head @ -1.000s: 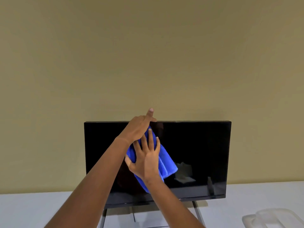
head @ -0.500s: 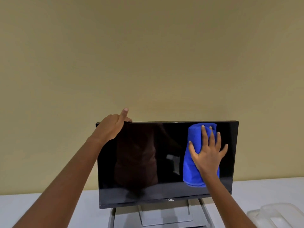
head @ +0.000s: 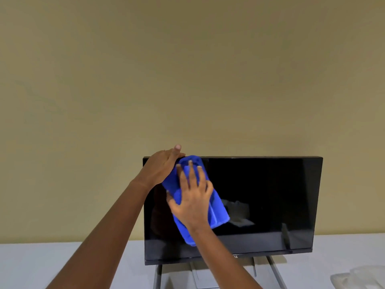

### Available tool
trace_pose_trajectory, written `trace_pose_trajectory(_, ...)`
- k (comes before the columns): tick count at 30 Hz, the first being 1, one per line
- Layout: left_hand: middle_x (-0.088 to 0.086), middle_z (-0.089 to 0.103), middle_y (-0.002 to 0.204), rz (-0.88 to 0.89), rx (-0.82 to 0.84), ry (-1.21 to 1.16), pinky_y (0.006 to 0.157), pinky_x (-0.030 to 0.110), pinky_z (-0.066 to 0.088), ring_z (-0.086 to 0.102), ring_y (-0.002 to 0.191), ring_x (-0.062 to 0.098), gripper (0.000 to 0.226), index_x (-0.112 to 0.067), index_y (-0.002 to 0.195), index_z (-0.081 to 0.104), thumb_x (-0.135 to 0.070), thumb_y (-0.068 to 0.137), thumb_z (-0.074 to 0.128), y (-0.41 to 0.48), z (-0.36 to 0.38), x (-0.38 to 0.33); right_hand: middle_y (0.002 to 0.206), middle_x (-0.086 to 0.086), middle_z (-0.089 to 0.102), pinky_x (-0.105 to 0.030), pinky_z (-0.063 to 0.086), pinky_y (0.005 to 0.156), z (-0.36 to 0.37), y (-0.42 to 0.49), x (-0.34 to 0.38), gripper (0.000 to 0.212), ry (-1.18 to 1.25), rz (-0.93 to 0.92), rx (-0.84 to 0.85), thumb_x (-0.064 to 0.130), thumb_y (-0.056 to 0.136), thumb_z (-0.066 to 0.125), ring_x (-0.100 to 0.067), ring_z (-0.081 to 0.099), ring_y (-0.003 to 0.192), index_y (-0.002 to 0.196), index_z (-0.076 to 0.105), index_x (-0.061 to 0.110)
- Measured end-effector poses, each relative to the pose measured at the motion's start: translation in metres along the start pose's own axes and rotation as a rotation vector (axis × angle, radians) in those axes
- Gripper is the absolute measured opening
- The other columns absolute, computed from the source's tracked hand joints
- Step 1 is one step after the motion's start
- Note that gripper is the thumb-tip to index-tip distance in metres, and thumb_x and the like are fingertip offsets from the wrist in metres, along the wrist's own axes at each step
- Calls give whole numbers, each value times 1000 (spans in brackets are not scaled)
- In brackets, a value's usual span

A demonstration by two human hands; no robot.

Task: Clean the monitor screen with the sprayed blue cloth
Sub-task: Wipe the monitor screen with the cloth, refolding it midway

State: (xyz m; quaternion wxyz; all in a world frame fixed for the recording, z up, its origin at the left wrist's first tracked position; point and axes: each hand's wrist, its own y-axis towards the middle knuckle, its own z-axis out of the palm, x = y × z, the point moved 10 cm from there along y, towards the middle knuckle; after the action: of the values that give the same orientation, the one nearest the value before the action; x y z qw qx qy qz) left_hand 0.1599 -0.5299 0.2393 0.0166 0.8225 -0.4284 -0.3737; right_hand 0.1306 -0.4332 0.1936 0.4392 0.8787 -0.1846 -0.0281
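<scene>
Head view, wiping stroke under way. The right hand (head: pixel 193 203) lay flat against the screen (head: pixel 260 195) of the monitor (head: pixel 317 205), its fingers (head: pixel 190 172) straight and spread apart, pressing the folded blue cloth (head: pixel 216 213) onto the glass. The cloth sat directly under these fingers and the palm, with its free end trailing below and to the right of the wrist.

Just left of the right fingertips, the left hand (head: pixel 160 170) gripped the monitor's top edge near its upper left corner. Its fingers curled over the edge except one, which pointed upward; this grip appeared to steady the panel.

The cloth covered only the upper left part of the screen. The broad dark area to the right of the fingers, and the strip beneath them along the lower bezel, showed reflections but no visible streaks or moisture, so which zones had been wiped could not be told. Judged from the hand positions, cleaning was in mid-course, with the right half probably needing passes.

The monitor's stand (head: pixel 200 276) rested on a pale desk (head: pixel 62 263); a blurred translucent object (head: pixel 360 278) lay far to the right of the fingers.
</scene>
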Motion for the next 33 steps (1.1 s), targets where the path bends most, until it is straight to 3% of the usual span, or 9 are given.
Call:
trace_pose_trajectory(4, 1, 58, 131, 37, 74, -18, 94, 19, 23, 47, 117, 11, 60, -21, 123, 58, -48, 95, 13, -7, 2, 2, 123, -1, 64, -38, 51, 82, 9, -3, 31, 64, -80, -224, 38, 57, 60, 70, -25, 55, 119, 116, 61, 28)
trace_pose_trajectory(8, 11, 66, 102, 86, -65, 33, 90, 35, 43, 56, 95, 22, 77, -1, 104, 62, -59, 91, 13, -20, -22, 8, 140, -1, 50, -41, 48, 87, -3, -1, -10, 71, -179, -254, 11, 59, 68, 59, -23, 45, 129, 131, 49, 29)
trace_pose_trajectory(10, 9, 65, 109, 87, -179, 62, 87, 31, 42, 58, 103, 23, 67, -6, 108, 62, -53, 95, 16, -33, -37, 20, 143, -3, 46, -42, 46, 89, -13, -1, -45, 67, -201, -174, -7, 59, 76, 48, -24, 35, 132, 135, 45, 28)
trace_pose_trajectory(13, -3, 55, 120, 73, -264, 31, 85, 28, 44, 55, 106, 15, 57, -18, 122, 58, -46, 94, 17, -51, -48, 34, 142, -8, 47, -45, 45, 88, -28, -6, -102, 65, -186, 54, -28, 56, 78, 43, -33, 41, 131, 134, 48, 23)
trace_pose_trajectory(17, 0, 51, 115, 74, -326, -76, 84, 30, 46, 56, 105, 18, 57, -10, 118, 56, -47, 91, 23, -54, -49, 32, 146, -17, 38, -57, 40, 97, -42, -19, -161, 67, 22, 417, -113, 50, 83, 42, -42, 31, 135, 139, 39, 12)
trace_pose_trajectory(20, 8, 52, 112, 50, -374, -131, 83, 31, 46, 56, 102, 21, 47, -9, 113, 59, -38, 95, 28, -55, -46, 32, 149, -24, 28, -61, 30, 106, -35, -19, -161, 67, 148, 542, -153, 39, 87, 52, -45, 21, 138, 142, 32, 7)
trace_pose_trajectory(23, 0, 48, 103, 11, -388, -166, 79, 24, 40, 55, 97, 18, 56, -12, 115, 61, -47, 92, 25, -56, -47, 35, 149, -26, 26, -62, 26, 107, -25, -13, -130, 67, 191, 580, -164, 36, 86, 51, -46, 20, 138, 142, 31, 5)
trace_pose_trajectory(28, -1, 47, 94, 29, -403, -151, 71, 19, 38, 54, 88, 19, 63, -12, 112, 64, -53, 86, 24, -57, -51, 35, 148, -23, 29, -58, 26, 107, -4, 3, -34, 66, 130, 372, -86, 45, 85, 41, -42, 23, 138, 141, 34, 10)
trace_pose_trajectory(33, -3, 47, 92, 24, -425, -180, 70, 9, 37, 54, 86, 14, 56, -12, 111, 65, -45, 89, 26, -54, -51, 41, 148, -13, 35, -50, 21, 112, 32, -6, 67, 74, -36, -129, 83, 51, 78, 49, -35, 25, 139, 141, 29, 18)
